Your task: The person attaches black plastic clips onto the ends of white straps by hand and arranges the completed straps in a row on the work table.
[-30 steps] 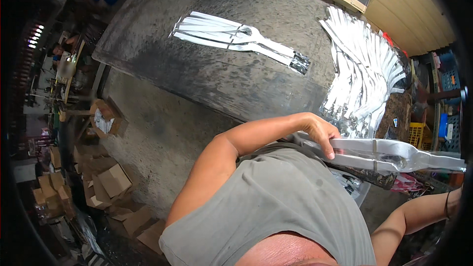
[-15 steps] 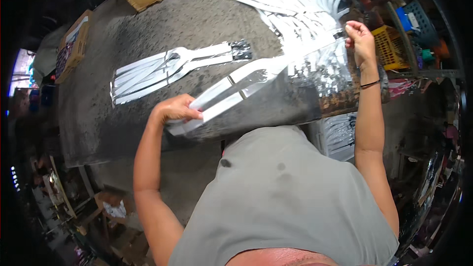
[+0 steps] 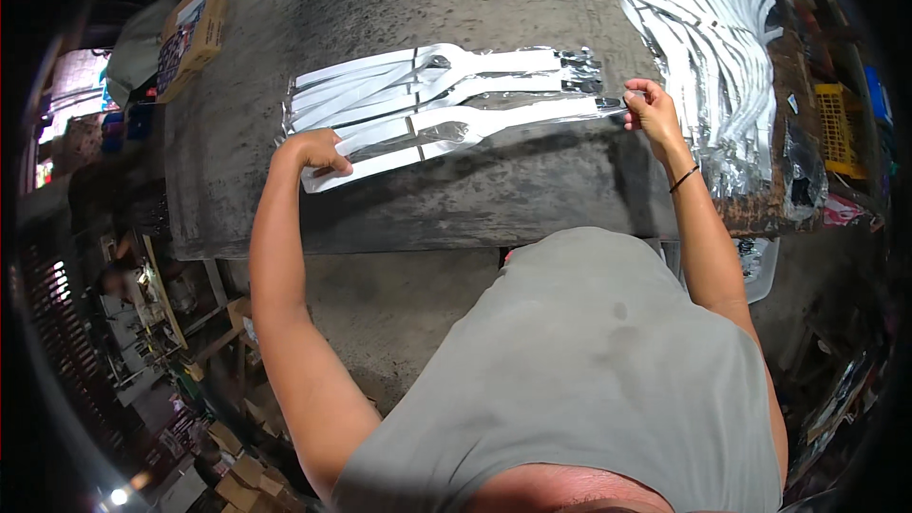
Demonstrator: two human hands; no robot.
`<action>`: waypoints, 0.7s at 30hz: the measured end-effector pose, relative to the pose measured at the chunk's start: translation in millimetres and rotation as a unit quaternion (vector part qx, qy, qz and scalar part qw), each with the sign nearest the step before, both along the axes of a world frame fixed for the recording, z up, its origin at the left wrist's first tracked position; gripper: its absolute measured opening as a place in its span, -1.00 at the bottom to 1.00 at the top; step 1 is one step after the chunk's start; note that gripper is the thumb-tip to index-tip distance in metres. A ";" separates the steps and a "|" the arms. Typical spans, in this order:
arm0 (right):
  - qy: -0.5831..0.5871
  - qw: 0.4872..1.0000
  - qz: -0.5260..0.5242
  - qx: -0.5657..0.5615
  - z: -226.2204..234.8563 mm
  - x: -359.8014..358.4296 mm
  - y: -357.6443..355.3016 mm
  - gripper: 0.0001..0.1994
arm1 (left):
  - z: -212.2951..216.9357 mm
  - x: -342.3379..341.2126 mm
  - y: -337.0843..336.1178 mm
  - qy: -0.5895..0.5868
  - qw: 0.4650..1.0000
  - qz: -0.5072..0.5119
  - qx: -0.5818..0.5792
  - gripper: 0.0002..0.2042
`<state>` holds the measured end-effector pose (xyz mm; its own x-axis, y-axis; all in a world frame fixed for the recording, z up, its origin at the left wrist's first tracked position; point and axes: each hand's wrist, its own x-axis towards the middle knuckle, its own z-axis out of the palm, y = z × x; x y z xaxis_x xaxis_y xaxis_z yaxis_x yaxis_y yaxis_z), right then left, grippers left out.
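1. Worktable (image 3: 532,199): dark, worn slab. We note its near edge running just in front of our torso, and its left edge dropping off toward a cluttered floor. Bare surface lies open between the near edge and the workpieces, and again along the far side.

2. Long silver strip (image 3: 456,133): a flat, shiny, foil-like piece, broad at the left and tapering to a narrow right end. It lies across the table's middle, nearest us in a row of similar strips (image 3: 427,76) lying side by side, touching or overlapping.

3. Left hand (image 3: 318,147): our arm reaches well forward, elbow bent. The hand rests palm-down on the strip's broad left end, fingers curled over it. Whether it pinches or only presses, we cannot tell.

4. Right hand (image 3: 649,106): arm stretched forward, a dark band at the wrist. Fingertips are closed together on the strip's narrow right end.

5. Fanned heap of silver strips (image 3: 703,28): at the table's far right, just beyond the right hand, crowding that side.

6. Cardboard box (image 3: 195,28): at the far left corner, well apart from both hands.

7. Yellow crate (image 3: 836,123): beyond the right edge.
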<state>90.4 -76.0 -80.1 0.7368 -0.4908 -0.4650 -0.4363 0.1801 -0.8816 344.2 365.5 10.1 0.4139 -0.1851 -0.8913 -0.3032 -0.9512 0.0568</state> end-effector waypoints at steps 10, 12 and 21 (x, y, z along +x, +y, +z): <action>0.089 0.995 0.038 -0.039 -48.6 27.8 20.3 -0.78 | -64.8 14.6 1.1 -0.021 0.993 -0.080 0.080 -0.44; 0.113 0.991 0.040 -0.057 -51.7 24.4 16.6 -0.78 | -69.0 1.7 -9.0 -0.109 0.987 -0.114 0.042 -0.47; 0.100 0.995 0.017 -0.022 -57.9 7.5 7.1 -0.79 | -96.6 -74.6 -80.4 -0.319 0.844 -0.123 -0.413 -0.63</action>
